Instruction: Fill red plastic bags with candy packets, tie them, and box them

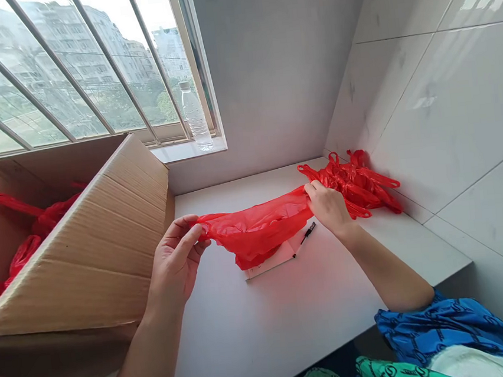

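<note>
At my far left, a barred window (48, 54) looks out on hazy buildings and greenery, and below it stands an open cardboard box (88, 245) with crumpled red bags (24, 252) inside; its near wall hides part of them, so I cannot count them, and the view cuts off its left side. A clear bottle (195, 120) with a pale cap stands upright on the sill (177, 153), though I cannot make out how full it is. My left hand (176, 258) pinches one end of a red plastic bag (264, 226), thumb against fingers; the bag hangs stretched between my hands over the white tabletop (264, 323), with a plain grey wall (268, 80) behind. Its drooping edge covers most of a white pad (270, 265), with a black pen (304, 239) at the pad's right edge. My right hand (328, 206) grips the bag's other end, fingertips closed and partly turned from sight. Just beyond it, more red bags lie heaped (351, 182) in the corner by the tiled wall (450, 122), too tangled to tell apart. My blue sleeve (451, 326) is cut off at the bottom right.
</note>
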Demonstrator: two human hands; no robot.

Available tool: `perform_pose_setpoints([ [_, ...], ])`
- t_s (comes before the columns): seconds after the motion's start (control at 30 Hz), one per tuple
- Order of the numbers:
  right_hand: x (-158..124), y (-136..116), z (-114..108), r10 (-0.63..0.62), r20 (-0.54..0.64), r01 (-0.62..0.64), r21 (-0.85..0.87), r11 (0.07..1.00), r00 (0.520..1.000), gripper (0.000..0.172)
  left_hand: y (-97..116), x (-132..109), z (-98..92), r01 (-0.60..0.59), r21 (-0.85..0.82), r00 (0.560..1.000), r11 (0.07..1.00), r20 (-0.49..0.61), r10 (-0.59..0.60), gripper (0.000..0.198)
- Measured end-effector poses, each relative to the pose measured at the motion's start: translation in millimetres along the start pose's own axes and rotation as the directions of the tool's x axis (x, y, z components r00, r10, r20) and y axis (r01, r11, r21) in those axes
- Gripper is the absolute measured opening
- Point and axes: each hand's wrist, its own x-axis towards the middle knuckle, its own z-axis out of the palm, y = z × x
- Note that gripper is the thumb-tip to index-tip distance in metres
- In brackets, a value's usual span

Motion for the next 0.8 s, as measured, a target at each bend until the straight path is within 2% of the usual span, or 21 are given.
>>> perform_pose_setpoints([
  [0.13,6.8,10.3,-19.1,-0.183,0.05,0.168,0.215,0.962,0.982,0.026,2.1,4.8,5.2,-0.145,0.049,0.987,0.988,-0.065,0.148,0.038],
  [0.23,10.3,13.2,-35.4,-0.189,0.035,0.168,0.322,0.932,0.981,0.027,2.6,10.5,8.5,-0.297,0.075,0.937,0.952,-0.167,0.305,0.041],
  [0.3,12.9,12.1,-48.7,-0.188,0.028,0.152,0.475,0.867,0.982,0.021,3.4,16.4,11.2,-0.359,0.048,0.906,0.932,-0.223,0.361,0.039],
  [0.37,16.9,9.8,-61.7,-0.209,0.019,0.133,0.714,0.688,0.978,0.011,5.5,24.9,15.0,-0.375,-0.015,0.898,0.927,-0.253,0.359,0.035],
  [0.43,23.4,7.5,-71.1,-0.18,-0.009,0.086,0.901,0.425,0.984,0.005,8.9,36.0,19.6,-0.368,-0.083,0.903,0.926,-0.269,0.335,0.032],
  [0.53,36.8,4.3,-73.8,-0.048,-0.007,0.01,0.998,0.063,0.999,0.012,15.8,53.5,27.3,-0.406,-0.137,0.888,0.904,-0.291,0.355,0.029],
  [0.57,41.5,2.7,-71.8,-0.032,0.002,-0.004,0.998,-0.068,0.999,0.015,18.0,58.5,29.8,-0.429,-0.143,0.878,0.892,-0.297,0.375,0.029],
  [0.63,50.1,-2.9,-65.8,-0.077,0.021,-0.046,0.937,-0.347,0.997,0.02,21.5,65.6,34.4,-0.458,-0.142,0.867,0.878,-0.289,0.405,0.026],
  [0.7,55.6,-13.0,-60.1,-0.132,0.042,-0.11,0.816,-0.567,0.99,0.02,23.2,68.8,38.5,-0.46,-0.122,0.871,0.88,-0.256,0.42,0.023],
  [0.73,56.8,-20.1,-58.2,-0.142,0.062,-0.139,0.761,-0.634,0.988,0.019,23.4,68.9,40.4,-0.454,-0.093,0.877,0.886,-0.226,0.425,0.022],
  [0.8,55.2,-37.4,-57.1,-0.145,0.091,-0.167,0.704,-0.69,0.985,0.014,23.9,66.6,44.4,-0.443,0.019,0.886,0.897,-0.146,0.44,0.021],
])
